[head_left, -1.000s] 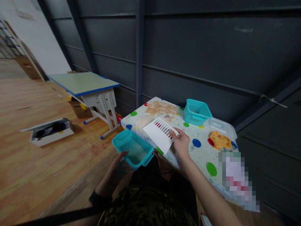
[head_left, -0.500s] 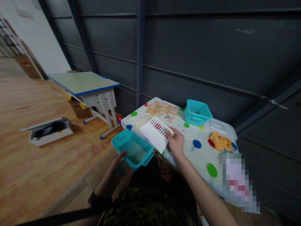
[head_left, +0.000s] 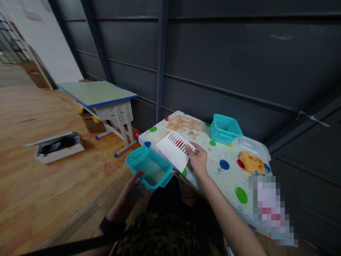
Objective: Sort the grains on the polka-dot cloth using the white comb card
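My left hand [head_left: 135,187] grips the near left side of a teal plastic container [head_left: 138,156], thumb over its rim, held beside the table's front edge. Whitish grains that look like rice [head_left: 154,172] lie in its bottom. Between the fingers and thumb of my right hand [head_left: 198,160] is a white card [head_left: 168,150] with a row of grey and red bars or slots along its far side. The card slants over the table edge next to the container. Just beyond it a thin patch of pale grains [head_left: 161,136] lies on the tablecloth.
Yellowish beans or kernels [head_left: 183,123] are spread on the balloon-print tablecloth [head_left: 210,177]. Behind stand a second teal container [head_left: 225,135], a clear lid [head_left: 253,147] and an orange cloth [head_left: 252,163]. A blurred-out packet [head_left: 269,209] lies right. A desk [head_left: 98,93] and open box [head_left: 60,149] stand left.
The card has shifted slightly left and toward the container. The whole view has turned a little; both hands keep their holds.
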Demonstrator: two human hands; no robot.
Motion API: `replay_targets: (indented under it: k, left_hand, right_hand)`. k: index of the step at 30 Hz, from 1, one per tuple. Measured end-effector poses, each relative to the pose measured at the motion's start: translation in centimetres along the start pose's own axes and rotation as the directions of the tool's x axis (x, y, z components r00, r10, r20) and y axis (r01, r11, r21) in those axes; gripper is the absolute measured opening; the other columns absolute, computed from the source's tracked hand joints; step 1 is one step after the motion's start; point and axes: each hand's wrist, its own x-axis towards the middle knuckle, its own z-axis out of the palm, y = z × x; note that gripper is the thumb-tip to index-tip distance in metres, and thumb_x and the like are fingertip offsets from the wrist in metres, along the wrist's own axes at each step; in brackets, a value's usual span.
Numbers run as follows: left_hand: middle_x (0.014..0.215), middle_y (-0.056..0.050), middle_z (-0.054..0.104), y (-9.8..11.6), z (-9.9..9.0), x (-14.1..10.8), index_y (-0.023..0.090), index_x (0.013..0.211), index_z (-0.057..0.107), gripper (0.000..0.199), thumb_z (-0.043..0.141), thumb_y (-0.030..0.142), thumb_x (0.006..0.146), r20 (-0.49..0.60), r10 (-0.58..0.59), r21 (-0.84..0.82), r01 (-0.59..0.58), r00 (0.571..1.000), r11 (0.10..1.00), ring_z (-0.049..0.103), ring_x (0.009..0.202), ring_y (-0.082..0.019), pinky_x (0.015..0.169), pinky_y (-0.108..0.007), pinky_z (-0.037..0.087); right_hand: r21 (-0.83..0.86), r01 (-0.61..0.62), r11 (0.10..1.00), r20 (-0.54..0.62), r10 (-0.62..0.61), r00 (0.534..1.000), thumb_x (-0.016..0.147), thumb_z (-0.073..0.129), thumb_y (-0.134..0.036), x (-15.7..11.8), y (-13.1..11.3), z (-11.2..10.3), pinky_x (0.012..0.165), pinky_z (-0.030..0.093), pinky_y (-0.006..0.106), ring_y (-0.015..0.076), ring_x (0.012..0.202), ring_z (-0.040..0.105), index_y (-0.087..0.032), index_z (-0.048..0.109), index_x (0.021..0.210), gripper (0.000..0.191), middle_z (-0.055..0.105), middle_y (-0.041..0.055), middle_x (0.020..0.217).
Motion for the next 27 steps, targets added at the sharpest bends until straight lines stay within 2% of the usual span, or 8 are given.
replay_targets:
  k: [8,13,15,18,20,23,27]
  left_hand:
    - [0.101,-0.01,0.094,-0.2,0.1,-0.9,0.019,0.15,0.078,0.045,0.092,0.018,0.107,0.02,0.056,-0.033,-0.056,0.998,0.998,0.097,0.089,-0.041,0.068,-0.048,0.081]
    - [0.089,-0.007,0.088,0.0,0.4,-1.2,0.018,0.131,0.08,0.019,0.085,0.022,0.113,-0.025,0.041,0.022,-0.041,0.999,0.999,0.093,0.078,-0.036,0.061,-0.045,0.077]
    - [0.09,-0.009,0.088,0.0,0.6,-1.3,0.019,0.122,0.08,0.011,0.085,0.024,0.114,-0.022,0.032,0.015,-0.032,0.999,0.999,0.093,0.078,-0.037,0.062,-0.046,0.076]
    - [0.086,-0.008,0.086,0.1,1.1,-1.7,0.019,0.114,0.08,0.006,0.084,0.023,0.114,-0.048,0.015,0.014,-0.015,0.999,1.0,0.09,0.075,-0.036,0.06,-0.045,0.074]
    - [0.081,-0.006,0.082,0.0,1.4,-2.0,0.02,0.112,0.078,0.004,0.081,0.022,0.114,-0.074,0.005,0.026,-0.003,0.997,1.0,0.086,0.07,-0.034,0.058,-0.044,0.072]
    - [0.084,-0.005,0.083,-0.3,1.5,-2.0,0.02,0.115,0.077,0.005,0.082,0.022,0.113,-0.081,0.038,0.028,-0.036,0.996,0.999,0.087,0.073,-0.033,0.06,-0.043,0.072]
    - [0.094,-0.009,0.089,-0.7,0.7,-1.2,0.02,0.12,0.078,0.015,0.086,0.026,0.11,-0.016,0.069,0.037,-0.068,0.998,0.997,0.091,0.081,-0.035,0.06,-0.043,0.073]
  right_hand:
    - [-0.027,0.037,0.999,0.04,-0.036,0.999,0.084,0.095,-0.081,-0.3,-0.5,0.3,0.064,0.062,0.038,0.0287,0.069,0.077,-0.021,0.099,0.114,0.067,0.087,0.0068,0.077]
    - [0.002,0.037,0.999,0.049,-0.037,0.998,0.085,0.095,-0.08,-0.6,-0.5,0.5,0.065,0.062,0.038,0.0283,0.069,0.077,-0.02,0.099,0.115,0.066,0.089,0.0081,0.082]
    - [-0.001,0.036,0.999,0.018,-0.036,0.999,0.083,0.096,-0.082,0.2,-0.5,-0.3,0.067,0.062,0.039,0.0291,0.071,0.078,-0.02,0.098,0.114,0.069,0.09,0.0097,0.085]
    - [-0.051,0.073,0.996,-0.095,-0.077,0.992,0.08,0.094,-0.088,2.4,-0.5,-2.6,0.072,0.062,0.041,0.0296,0.076,0.077,-0.018,0.096,0.115,0.078,0.09,0.0115,0.087]
    - [-0.134,0.071,0.988,-0.185,-0.096,0.978,0.08,0.091,-0.09,3.9,-0.4,-4.6,0.073,0.059,0.042,0.0294,0.075,0.075,-0.017,0.096,0.115,0.081,0.087,0.0106,0.083]
    - [-0.25,0.035,0.968,-0.265,-0.103,0.959,0.078,0.09,-0.092,5.2,-0.1,-6.7,0.074,0.055,0.044,0.0303,0.072,0.072,-0.018,0.096,0.109,0.08,0.083,0.0089,0.076]
    - [-0.275,0.027,0.961,-0.26,-0.101,0.96,0.081,0.088,-0.09,4.8,0.7,-6.6,0.075,0.054,0.043,0.0298,0.072,0.071,-0.018,0.095,0.107,0.076,0.085,0.0095,0.077]
